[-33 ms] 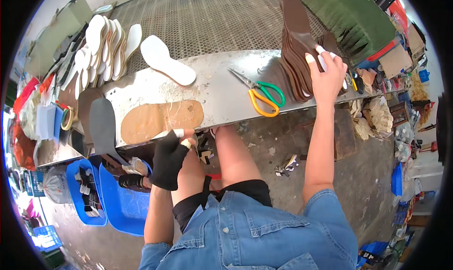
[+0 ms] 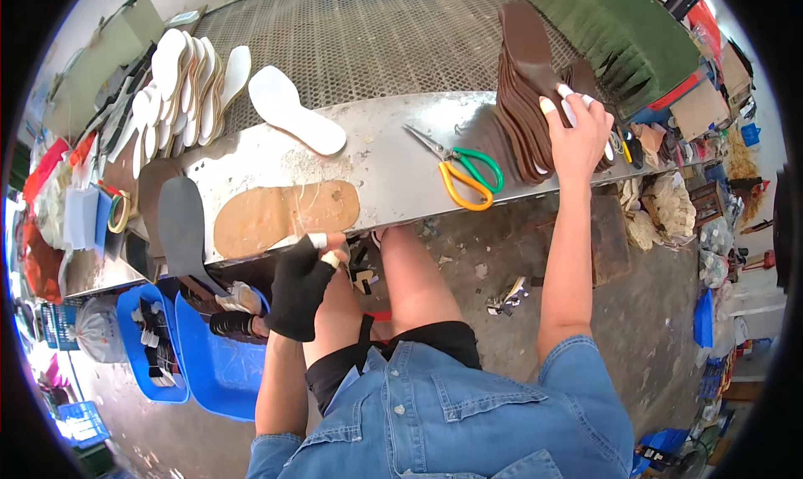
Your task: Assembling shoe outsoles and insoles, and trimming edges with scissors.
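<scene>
My right hand, with white-wrapped fingertips, grips the heel end of the top brown insole. Beneath lies a fanned stack of brown insoles. In a black fingerless glove, my left hand is closed at the bench's front edge; whatever its fingers may hold is hidden. Just beyond it, a tan sole-shaped piece with loose threads lies on the metal bench. Scissors with one green and one yellow handle rest between the hands, blades pointing away. A single white insole lies farther back.
White insoles are heaped at the back left. A dark grey sole sits at the bench's left end, above blue tubs. Behind the bench stretches a metal mesh surface, with a green panel at right.
The top brown insole's toe end sits slightly nearer to me. Both hands are almost where they were, and the whole view has shifted a little.
</scene>
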Demonstrator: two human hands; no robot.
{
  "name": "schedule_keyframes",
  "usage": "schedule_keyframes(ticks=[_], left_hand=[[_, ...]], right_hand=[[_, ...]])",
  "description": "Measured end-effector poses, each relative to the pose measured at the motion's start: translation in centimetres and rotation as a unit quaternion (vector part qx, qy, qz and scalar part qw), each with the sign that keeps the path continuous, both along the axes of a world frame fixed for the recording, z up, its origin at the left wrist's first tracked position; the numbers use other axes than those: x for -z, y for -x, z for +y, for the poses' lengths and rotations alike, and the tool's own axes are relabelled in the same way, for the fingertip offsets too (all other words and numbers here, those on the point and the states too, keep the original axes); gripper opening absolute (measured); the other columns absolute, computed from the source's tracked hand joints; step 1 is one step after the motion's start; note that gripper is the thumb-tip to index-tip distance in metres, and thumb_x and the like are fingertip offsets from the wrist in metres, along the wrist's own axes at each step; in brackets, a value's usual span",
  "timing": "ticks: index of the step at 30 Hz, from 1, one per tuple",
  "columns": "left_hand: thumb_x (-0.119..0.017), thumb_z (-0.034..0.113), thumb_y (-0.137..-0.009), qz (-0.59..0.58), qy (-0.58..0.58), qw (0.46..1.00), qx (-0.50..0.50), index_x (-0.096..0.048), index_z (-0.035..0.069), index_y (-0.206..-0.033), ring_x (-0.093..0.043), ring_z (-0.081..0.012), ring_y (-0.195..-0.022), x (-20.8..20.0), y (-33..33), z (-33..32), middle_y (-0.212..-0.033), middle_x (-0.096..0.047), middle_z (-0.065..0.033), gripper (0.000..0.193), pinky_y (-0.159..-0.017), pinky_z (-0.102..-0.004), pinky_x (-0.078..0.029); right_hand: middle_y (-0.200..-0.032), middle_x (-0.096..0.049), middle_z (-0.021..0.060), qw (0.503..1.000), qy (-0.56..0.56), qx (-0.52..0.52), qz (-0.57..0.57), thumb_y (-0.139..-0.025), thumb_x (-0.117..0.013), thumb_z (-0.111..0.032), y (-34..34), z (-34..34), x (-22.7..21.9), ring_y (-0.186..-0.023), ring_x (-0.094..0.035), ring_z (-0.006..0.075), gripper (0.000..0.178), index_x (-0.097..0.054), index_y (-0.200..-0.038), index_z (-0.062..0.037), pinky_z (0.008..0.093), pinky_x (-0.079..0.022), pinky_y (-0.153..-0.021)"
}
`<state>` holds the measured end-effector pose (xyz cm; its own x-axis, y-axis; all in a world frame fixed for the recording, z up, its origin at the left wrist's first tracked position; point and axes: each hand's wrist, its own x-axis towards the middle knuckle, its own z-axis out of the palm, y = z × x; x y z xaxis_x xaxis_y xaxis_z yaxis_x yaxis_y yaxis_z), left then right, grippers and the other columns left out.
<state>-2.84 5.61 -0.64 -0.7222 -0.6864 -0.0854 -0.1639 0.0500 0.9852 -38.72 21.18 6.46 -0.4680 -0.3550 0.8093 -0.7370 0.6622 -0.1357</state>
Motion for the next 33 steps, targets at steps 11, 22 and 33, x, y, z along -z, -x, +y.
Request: schedule_keyframes(ticks=[11, 22, 33], left_hand=[[-0.064, 0.015, -0.084, 0.016, 0.133, 0.99, -0.047, -0.066, 0.006, -0.101, -0.059, -0.0141, -0.079, 4.4, -6.7, -3.2, -0.085, -0.065, -0.0099, 0.02, -0.072, -0.0298, -0.047], [-0.072, 0.03, -0.069, -0.277, 0.37, 0.779, -0.424, -0.064, 0.009, -0.089, -0.063, -0.0315, -0.079, 2.9, -18.0, -23.6, -0.082, -0.064, -0.0141, 0.03, -0.072, -0.0401, -0.05], [-0.072, 0.014, -0.074, 0.09, 0.004, 0.99, -0.106, -0.061, 0.005, -0.086, -0.051, -0.0061, -0.074, -4.2, -11.9, -14.8, -0.08, -0.059, 0.0013, 0.018, -0.066, -0.0253, -0.044]], right_hand=[[-0.11, -0.057, 0.0107, 0.96, -0.003, -0.244, -0.135, -0.081, -0.064, -0.011, -13.0, -5.2, 3.7, -0.106, -0.047, 0.0301, 0.017, -0.067, -0.097, -0.0056, 0.042, -0.038, -0.091], [-0.101, -0.058, 0.0112, 0.843, -0.103, -0.464, -0.254, -0.074, -0.067, -0.009, -26.6, -12.3, 10.3, -0.109, -0.047, 0.0327, 0.013, -0.064, -0.086, -0.0037, 0.0434, -0.037, -0.092], [-0.114, -0.057, 0.0098, 0.655, 0.07, -0.496, -0.566, -0.076, -0.069, -0.008, -26.3, -13.7, 8.5, -0.113, -0.05, 0.0237, 0.045, -0.053, -0.117, 0.0008, 0.0355, -0.043, -0.093]])
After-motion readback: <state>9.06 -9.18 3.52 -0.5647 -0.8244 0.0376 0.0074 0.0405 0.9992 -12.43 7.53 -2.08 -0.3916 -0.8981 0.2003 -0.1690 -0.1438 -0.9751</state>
